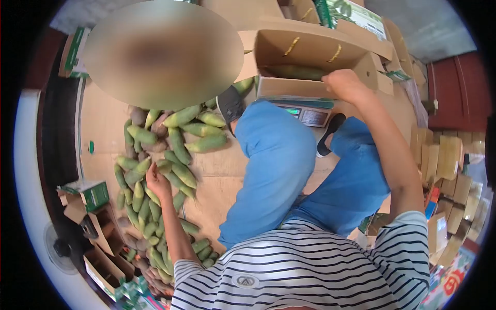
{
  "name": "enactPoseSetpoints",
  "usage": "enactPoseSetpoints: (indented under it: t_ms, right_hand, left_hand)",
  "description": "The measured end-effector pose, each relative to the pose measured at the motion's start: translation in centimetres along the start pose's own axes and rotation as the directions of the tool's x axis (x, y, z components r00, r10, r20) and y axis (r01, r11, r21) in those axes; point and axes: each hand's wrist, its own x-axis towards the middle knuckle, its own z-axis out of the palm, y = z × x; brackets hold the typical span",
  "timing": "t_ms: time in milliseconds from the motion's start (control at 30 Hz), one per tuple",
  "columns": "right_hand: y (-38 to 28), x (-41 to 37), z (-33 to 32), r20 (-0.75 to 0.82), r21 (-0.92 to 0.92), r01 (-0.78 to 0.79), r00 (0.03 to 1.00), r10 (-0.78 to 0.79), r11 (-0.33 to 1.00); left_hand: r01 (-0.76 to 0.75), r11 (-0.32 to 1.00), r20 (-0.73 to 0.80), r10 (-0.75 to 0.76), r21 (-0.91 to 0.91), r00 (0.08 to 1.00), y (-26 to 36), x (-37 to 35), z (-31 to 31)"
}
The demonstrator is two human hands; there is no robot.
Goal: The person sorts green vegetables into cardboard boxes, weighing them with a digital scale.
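I sit on the floor in blue trousers and a striped shirt. My left hand [156, 182] reaches into a pile of green husked corn cobs [170, 150] on my left and closes on one cob [142, 166]. My right hand [345, 83] is stretched forward at the edge of an open cardboard box [310, 57], with its fingers curled over the rim; a green cob [294, 72] lies inside the box just by it. The box stands on a weighing scale [305, 113] with a lit display.
A person sits opposite, beyond the corn pile. Small green-and-brown cartons [90, 194] lie at the left, and stacked flat cartons [449, 170] stand at the right. More open boxes [356, 20] are behind the scale. A dark red door [460, 93] is far right.
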Motion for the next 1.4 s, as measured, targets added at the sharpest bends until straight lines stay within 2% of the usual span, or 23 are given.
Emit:
enactPoseSetpoints:
  t_ms: [100,233,300,367,433,500,533,567,600,633,733,767,800,833,867,900,933,1000,1067,1100,1200,1300,1400]
  right_hand:
    - [-0.3,0.0,-0.3,0.035,-0.004,-0.014,0.999,0.015,1.000]
    - [-0.4,0.2,0.1,0.094,-0.076,-0.051,0.994,0.058,0.996]
    - [-0.6,-0.1,-0.2,0.099,-0.090,-0.049,0.993,0.058,0.995]
    - [-0.9,-0.1,-0.2,0.095,-0.089,-0.041,0.994,0.049,0.995]
    - [-0.7,-0.1,0.1,0.084,-0.076,-0.040,0.995,0.047,0.996]
    - [-0.8,0.1,0.4,0.099,-0.076,-0.052,0.993,0.059,0.996]
    - [-0.8,0.0,0.5,0.108,-0.074,-0.059,0.992,0.066,0.996]
    - [-0.9,-0.1,0.4,0.090,-0.063,-0.053,0.994,0.059,0.997]
    - [-0.9,-0.3,0.4,0.073,-0.051,-0.047,0.996,0.051,0.998]
    - [-1.0,-0.5,0.3,0.056,-0.039,-0.039,0.998,0.041,0.998]
    - [-0.6,-0.5,0.6,0.049,-0.049,-0.032,0.998,0.034,0.998]
    - [-0.2,-0.4,0.9,0.039,-0.049,-0.030,0.999,0.031,0.998]
    - [0.4,-0.3,1.3,0.029,-0.048,-0.015,0.999,0.017,0.999]
    - [0.7,0.1,1.6,0.017,-0.046,0.014,1.000,-0.013,0.999]
    - [0.6,-0.1,1.3,0.003,0.059,0.002,1.000,-0.002,0.998]
    - [0.3,-0.5,1.0,-0.097,0.046,0.071,0.993,-0.067,0.996]
    - [0.4,-0.1,1.6,-0.070,0.036,0.029,0.997,-0.026,0.999]
    - [0.1,-0.7,0.5,-0.071,0.047,0.086,0.994,-0.082,0.995]
    - [-0.7,-0.6,0.0,-0.016,0.014,0.066,0.998,-0.066,0.998]
    - [-1.0,-0.6,-0.3,0.007,0.001,0.058,0.998,-0.058,0.998]
    - [-1.3,-0.6,-0.4,0.005,0.003,0.065,0.998,-0.065,0.998]
    - [-1.3,-0.4,-0.3,-0.003,0.006,0.058,0.998,-0.058,0.998]
    - [-1.1,-0.3,0.2,-0.020,0.005,0.047,0.999,-0.047,0.999]
  left_hand:
    - [-0.035,0.980,0.004,0.036,-0.196,0.999,5.0,2.9,-0.7]
    - [-0.104,0.896,-0.052,0.090,-0.431,0.995,19.6,4.1,-3.3]
    - [-0.273,0.794,-0.188,0.202,-0.543,0.961,27.3,3.3,-5.0]
    - [-0.367,0.754,-0.315,0.222,-0.545,0.923,33.4,2.3,-5.7]
    - [-0.395,0.543,-0.357,0.179,-0.741,0.917,37.5,2.5,-4.4]
    - [-0.384,0.434,-0.318,0.220,-0.815,0.922,40.3,3.5,-1.6]
    - [-0.269,0.376,-0.177,0.260,-0.887,0.949,40.6,4.0,0.1]
    - [-0.179,0.421,-0.036,0.326,-0.889,0.945,40.8,4.3,1.5]
    - [-0.100,0.446,0.084,0.375,-0.889,0.923,40.0,4.4,3.4]
    - [-0.163,0.618,0.170,0.444,-0.769,0.880,38.0,4.9,5.3]
    - [0.041,0.680,0.412,0.395,-0.733,0.821,31.0,2.8,8.5]
    - [0.081,0.781,0.501,0.313,-0.620,0.807,27.4,1.8,9.4]
    - [0.008,0.815,0.494,0.344,-0.580,0.799,23.8,0.4,10.0]
    - [0.186,0.870,0.652,0.184,-0.457,0.736,21.5,-1.3,9.1]
    - [0.091,0.941,0.662,0.158,-0.326,0.732,17.2,-2.9,9.6]
    - [0.104,0.973,0.722,0.079,-0.206,0.687,12.4,-4.7,10.0]
    - [0.148,0.976,0.726,0.015,-0.159,0.687,8.0,-6.6,9.9]
    - [0.130,0.989,0.654,-0.146,0.073,0.742,1.8,-9.6,8.3]
    - [0.115,0.961,0.484,-0.228,0.252,0.845,-4.9,-11.9,7.2]
    - [0.288,0.905,0.417,-0.404,0.314,0.815,-5.9,-12.1,6.0]
    - [0.378,0.828,0.217,-0.493,0.415,0.842,-10.2,-13.1,4.2]
    - [0.543,0.771,0.286,-0.631,0.332,0.721,-12.9,-13.4,4.3]
    - [0.575,0.801,0.303,-0.597,0.168,0.743,-14.1,-13.9,7.1]
